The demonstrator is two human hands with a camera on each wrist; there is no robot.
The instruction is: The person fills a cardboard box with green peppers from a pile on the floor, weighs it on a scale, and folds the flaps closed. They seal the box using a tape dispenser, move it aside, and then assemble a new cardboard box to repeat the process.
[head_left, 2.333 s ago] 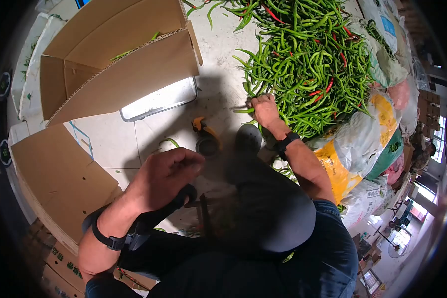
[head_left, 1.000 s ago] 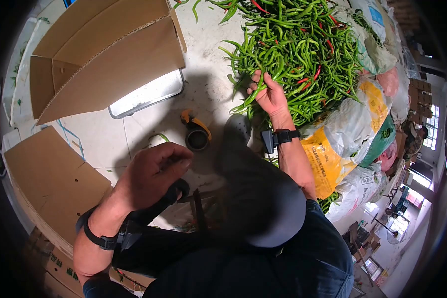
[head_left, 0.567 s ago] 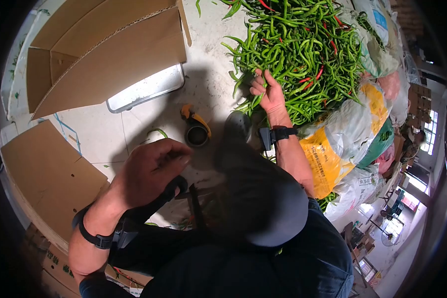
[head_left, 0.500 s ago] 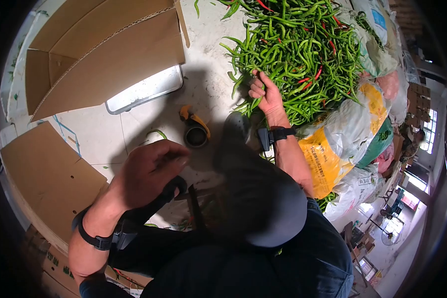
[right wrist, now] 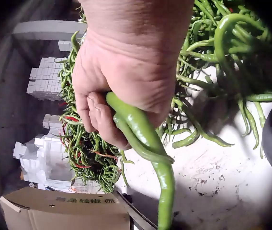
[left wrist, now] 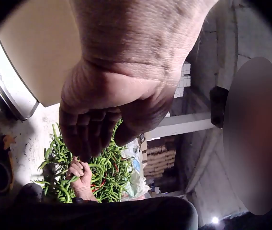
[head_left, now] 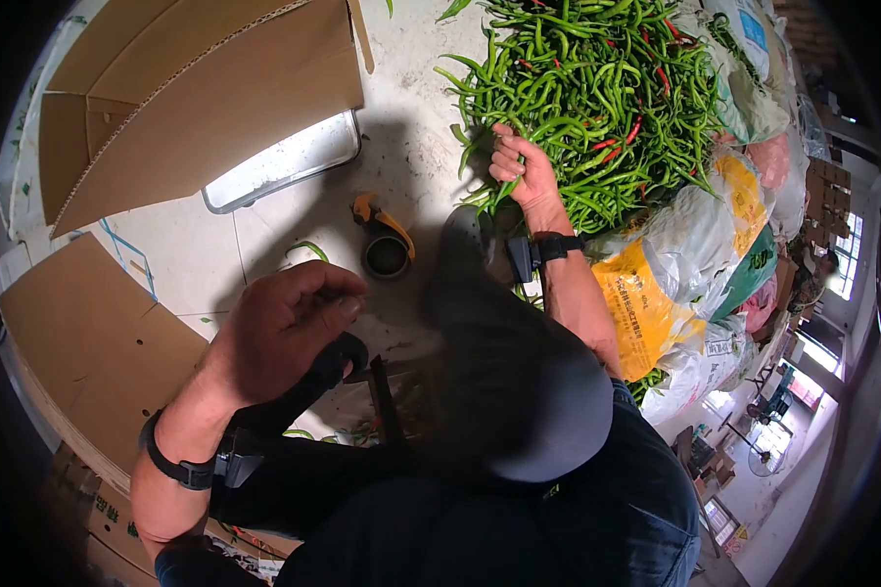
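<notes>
My right hand [head_left: 529, 171] grips long green chilli peppers at the near left edge of a big chilli pile [head_left: 597, 108]. In the right wrist view, two green chillies [right wrist: 138, 124] stick out of the curled fingers, a long thick one and a shorter thin one lying against it. Shadow covers my left hand [head_left: 282, 328], which hangs over my lap side with loosely bent fingers and nothing in it. From the left wrist, the same hand [left wrist: 112, 91] shows relaxed fingers, with the pile and right hand beyond.
A tall cardboard box [head_left: 225, 117] stands at left beside a metal tray [head_left: 284, 161]. A dark ring with an orange part [head_left: 394, 227] and a loose chilli [head_left: 308, 249] lie on the floor. Plastic sacks [head_left: 631, 313] line the right; more cardboard [head_left: 98, 323] sits lower left.
My right hand was palm down at the pile's edge; it has turned over and its fingers have curled round the chillies. My left hand stays idle, shifting slightly left in view.
</notes>
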